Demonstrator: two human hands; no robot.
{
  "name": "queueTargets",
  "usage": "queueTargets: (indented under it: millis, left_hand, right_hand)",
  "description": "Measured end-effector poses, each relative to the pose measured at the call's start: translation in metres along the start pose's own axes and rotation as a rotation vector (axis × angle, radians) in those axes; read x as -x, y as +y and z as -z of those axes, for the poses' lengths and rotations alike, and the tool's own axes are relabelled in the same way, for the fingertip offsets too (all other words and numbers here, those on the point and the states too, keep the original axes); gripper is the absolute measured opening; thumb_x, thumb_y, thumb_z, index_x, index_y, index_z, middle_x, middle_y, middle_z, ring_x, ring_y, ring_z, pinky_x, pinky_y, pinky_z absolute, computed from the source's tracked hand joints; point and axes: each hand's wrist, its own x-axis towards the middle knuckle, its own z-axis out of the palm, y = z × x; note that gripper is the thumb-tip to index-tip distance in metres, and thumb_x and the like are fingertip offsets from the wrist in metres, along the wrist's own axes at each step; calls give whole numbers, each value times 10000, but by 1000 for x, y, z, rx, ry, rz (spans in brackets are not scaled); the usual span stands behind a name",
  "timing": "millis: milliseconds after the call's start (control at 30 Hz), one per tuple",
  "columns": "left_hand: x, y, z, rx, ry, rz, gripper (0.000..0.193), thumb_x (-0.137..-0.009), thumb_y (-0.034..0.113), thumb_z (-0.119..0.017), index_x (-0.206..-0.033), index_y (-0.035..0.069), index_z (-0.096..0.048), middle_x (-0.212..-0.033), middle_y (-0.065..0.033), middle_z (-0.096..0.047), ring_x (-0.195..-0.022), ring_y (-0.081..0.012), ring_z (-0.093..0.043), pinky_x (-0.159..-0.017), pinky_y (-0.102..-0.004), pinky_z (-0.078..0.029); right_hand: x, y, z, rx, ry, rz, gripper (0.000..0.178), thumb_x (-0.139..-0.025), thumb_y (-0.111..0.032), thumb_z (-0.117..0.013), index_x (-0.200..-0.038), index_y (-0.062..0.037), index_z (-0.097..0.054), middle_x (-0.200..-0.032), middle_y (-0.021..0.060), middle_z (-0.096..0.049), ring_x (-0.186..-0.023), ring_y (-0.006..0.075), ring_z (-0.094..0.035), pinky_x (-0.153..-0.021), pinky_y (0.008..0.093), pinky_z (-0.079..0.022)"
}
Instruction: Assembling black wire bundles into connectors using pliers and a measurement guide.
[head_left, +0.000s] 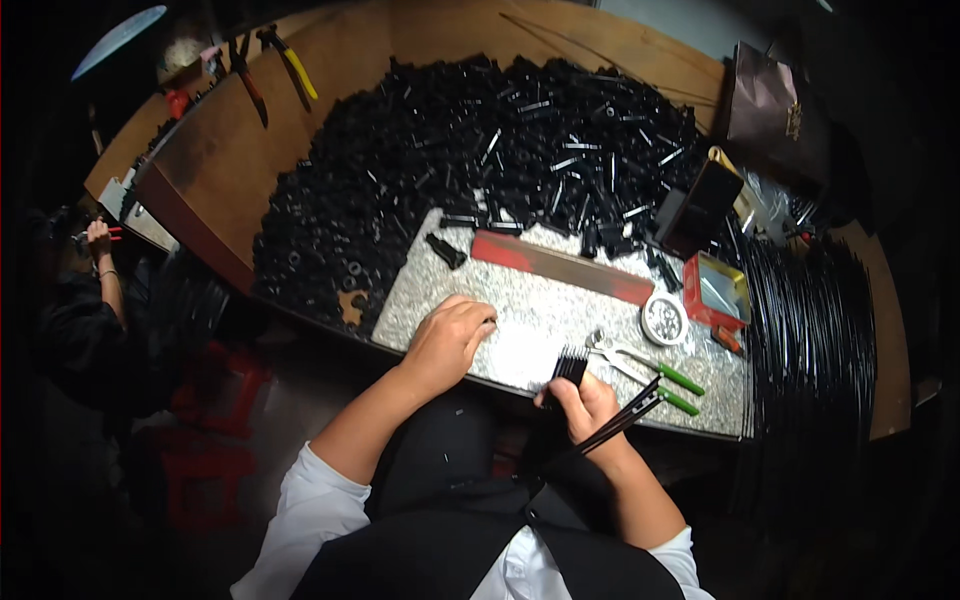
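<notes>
Over the front of the speckled work board [410, 300], my left hand [447, 343] has its fingers curled together. A dark speck shows at its fingertips, too small to name. To its right, my right hand [592, 408] is closed around a bundle of thin black strips [570, 366], with the thumb pressed on it. Their ends fan out like comb teeth at the top, and long dark lengths run back past my wrist. Just beyond that hand, pliers with green handles [680, 377] lie on the board.
Behind the board rises a large heap of black plastic parts [480, 130]. A reddish bar [560, 268], a round white dish [663, 319] and a red tin [716, 290] sit on the board. Long black rods [815, 330] hang at the right. A co-worker's hand [98, 238] shows far left.
</notes>
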Motion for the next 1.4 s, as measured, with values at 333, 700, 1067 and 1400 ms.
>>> queueTargets:
  millis: [333,700,1067,1400]
  left_hand:
    - [-12,36,-16,1083,32,518,227,-924,80,-575,-1131,-13,-579,-905,-70,-663,-841,-113,-629,-725,-240,-511]
    - [-13,45,-17,1456,-43,586,313,-950,107,-539,-1243,-2,-543,-1022,-104,-649,-943,-143,-622,-817,-275,-509]
    - [-17,43,-22,1644,-118,601,302,-936,88,-555,-1228,11,-546,-1017,-117,-661,-959,-160,-633,-810,-280,-536]
    - [-18,38,-24,1675,-137,652,276,-911,69,-589,-1181,14,-567,-968,-99,-661,-906,-145,-640,-782,-272,-544]
  right_hand:
    - [3,12,-5,-116,5,-39,259,-986,-214,-492,-895,6,-593,-786,67,-657,-734,119,-599,-704,257,-470]
    - [2,14,-6,-123,-12,-76,233,-979,-206,-506,-905,-1,-588,-785,68,-654,-735,117,-595,-704,257,-468]
    - [2,12,-4,-144,-25,-76,229,-980,-188,-499,-911,5,-601,-788,67,-651,-742,118,-588,-713,258,-463]
    - [0,11,-6,-126,-36,-31,223,-982,-181,-490,-921,5,-598,-791,63,-650,-743,115,-587,-707,259,-462]
